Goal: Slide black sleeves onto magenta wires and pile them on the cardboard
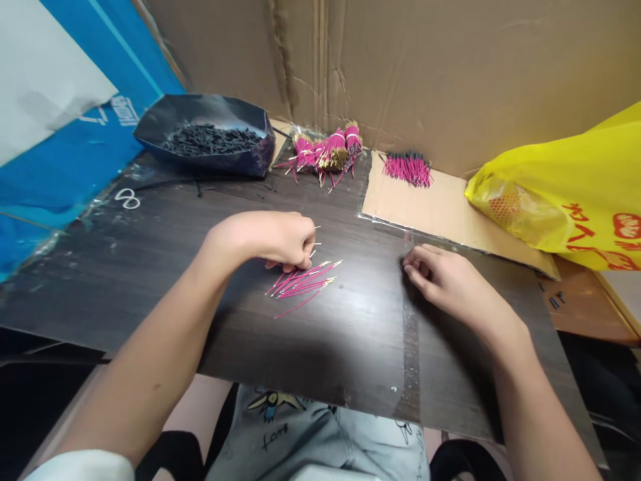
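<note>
Pink wires lie fanned on the dark board, long axes pointing right; my left hand pinches their near ends, my curled right hand rests well apart, seemingly empty.

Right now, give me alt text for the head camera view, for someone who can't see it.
Two bare hands work at a dark table: the left hand rests on a loose pile of pink wires, and the right hand pinches something small beside it. Behind are a black tray of dark pieces, bundled pink wires and a yellow bag.
</note>
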### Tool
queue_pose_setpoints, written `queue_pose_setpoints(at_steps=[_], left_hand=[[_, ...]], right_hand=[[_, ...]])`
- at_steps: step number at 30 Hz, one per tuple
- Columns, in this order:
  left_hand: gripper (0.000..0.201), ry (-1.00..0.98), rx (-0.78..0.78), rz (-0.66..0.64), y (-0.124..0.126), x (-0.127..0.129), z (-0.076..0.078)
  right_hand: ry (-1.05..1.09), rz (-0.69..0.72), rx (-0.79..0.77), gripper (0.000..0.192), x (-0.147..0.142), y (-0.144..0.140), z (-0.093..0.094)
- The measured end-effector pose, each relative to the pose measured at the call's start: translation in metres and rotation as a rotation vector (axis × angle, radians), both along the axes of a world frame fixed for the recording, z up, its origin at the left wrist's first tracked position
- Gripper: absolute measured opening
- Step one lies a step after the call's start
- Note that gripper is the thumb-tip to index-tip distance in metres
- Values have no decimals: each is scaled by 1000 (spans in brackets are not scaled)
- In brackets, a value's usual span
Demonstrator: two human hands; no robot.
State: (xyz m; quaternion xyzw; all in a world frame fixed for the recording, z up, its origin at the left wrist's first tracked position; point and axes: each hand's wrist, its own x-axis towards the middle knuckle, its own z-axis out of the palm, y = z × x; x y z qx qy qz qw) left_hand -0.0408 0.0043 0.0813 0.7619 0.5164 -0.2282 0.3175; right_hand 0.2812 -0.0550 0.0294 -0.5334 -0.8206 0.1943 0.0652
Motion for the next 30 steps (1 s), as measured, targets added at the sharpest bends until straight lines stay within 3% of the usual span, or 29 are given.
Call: queue_pose_setpoints(at_steps=[7, 14, 20, 23, 26, 30], left_hand=[[26, 223, 320, -116, -18, 29, 4], [39, 288, 316, -127, -23, 38, 7], [30, 285, 331, -156, -22, 33, 9], [20, 147, 388, -115, -16, 22, 9], [18, -163, 424, -16, -11, 19, 8], [6, -589, 350, 54, -10, 35, -4]], right_hand=[[5, 45, 3, 12, -9, -4, -1], [-63, 52, 85, 12, -18, -7, -7], [218, 40, 133, 12, -29, -8, -14], [335, 83, 176, 15, -35, -10, -18], [534, 78, 165, 18, -46, -14, -20], [913, -72, -51, 20, -62, -20, -23]])
